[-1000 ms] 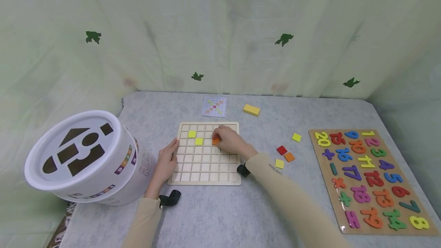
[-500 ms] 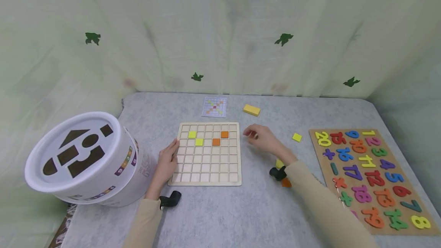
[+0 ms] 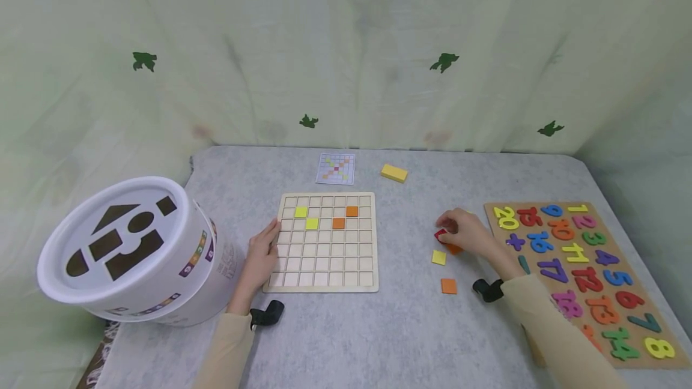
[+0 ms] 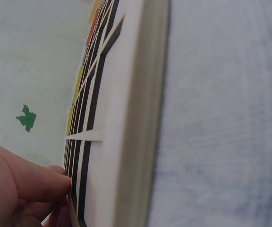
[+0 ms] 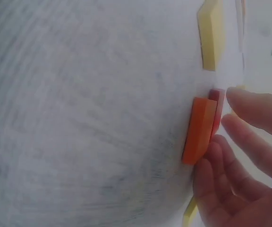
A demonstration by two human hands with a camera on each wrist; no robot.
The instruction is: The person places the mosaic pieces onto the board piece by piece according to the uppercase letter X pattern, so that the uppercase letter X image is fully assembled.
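A wooden grid board (image 3: 323, 263) lies on the table, two yellow-green tiles (image 3: 312, 224) and two orange tiles (image 3: 338, 223) in its cells. At its left edge my left hand (image 3: 262, 257) holds the board; the left wrist view shows thumb (image 4: 46, 184) and fingers meeting the rim. To the right of the board, my right hand (image 3: 467, 233) pinches a red tile (image 3: 440, 235) at table level. An orange tile (image 5: 199, 132) lies right beside the red one, partly under the hand. A yellow tile (image 3: 439, 257) and another orange tile (image 3: 449, 286) lie nearer the front.
Behind the board are a small pattern card (image 3: 336, 168) and a yellow block (image 3: 394, 173). A white bucket with a shape-hole lid (image 3: 124, 281) stands at the left. On the right lies a number puzzle board (image 3: 546, 335), partly under my right forearm.
My right hand has left an orange tile on the board and moved right to the loose tiles, where it takes hold of the red one. My left hand stays at the board's edge.
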